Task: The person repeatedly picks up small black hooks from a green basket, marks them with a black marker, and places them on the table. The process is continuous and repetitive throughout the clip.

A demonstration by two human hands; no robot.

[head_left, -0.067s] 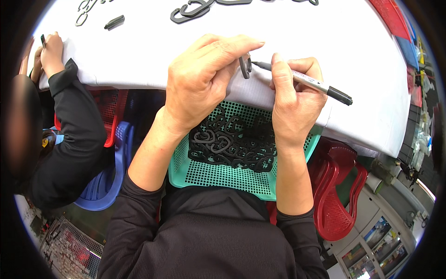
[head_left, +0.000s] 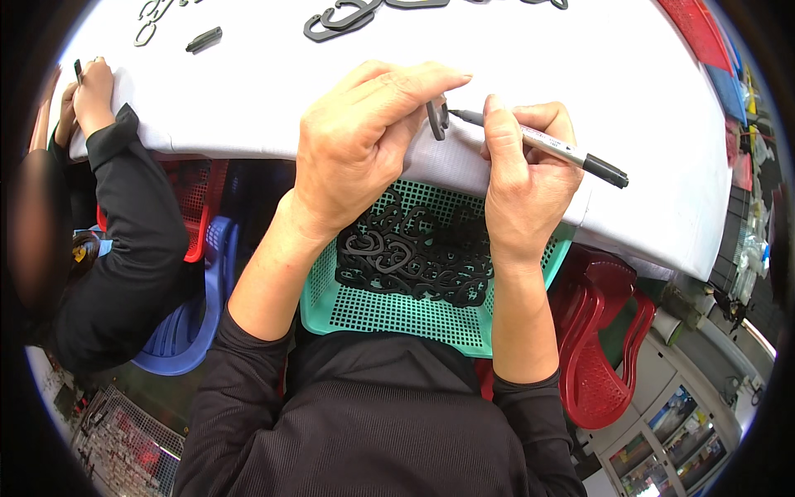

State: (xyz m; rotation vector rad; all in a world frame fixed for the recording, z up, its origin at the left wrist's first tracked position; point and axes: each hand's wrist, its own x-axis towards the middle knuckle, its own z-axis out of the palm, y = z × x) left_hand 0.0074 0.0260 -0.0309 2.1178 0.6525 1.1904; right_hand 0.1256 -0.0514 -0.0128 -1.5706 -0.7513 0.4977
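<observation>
Above the near edge of the white-covered table (head_left: 646,182), my left hand (head_left: 356,137) pinches a small black curved link (head_left: 439,120), turned nearly edge-on. Its far side is hidden by my fingers. My right hand (head_left: 530,170) grips a grey-barrelled marker pen (head_left: 563,149) with a black end. The pen's dark tip meets or nearly meets the link; contact cannot be made out. Below both hands, a green mesh basket (head_left: 397,325) rests at my lap. Many similar black hooked links (head_left: 406,257) lie heaped in it.
More black links (head_left: 339,23) lie at the table's far side, with a black pen cap (head_left: 204,39) to their left. A co-worker's hand (head_left: 93,91) holds a pen at left. A blue chair (head_left: 211,306) and dark red chairs (head_left: 596,364) flank me.
My hands, the link and the marker pen hold their places. At the left, the co-worker's hand and pen have shifted very slightly.
</observation>
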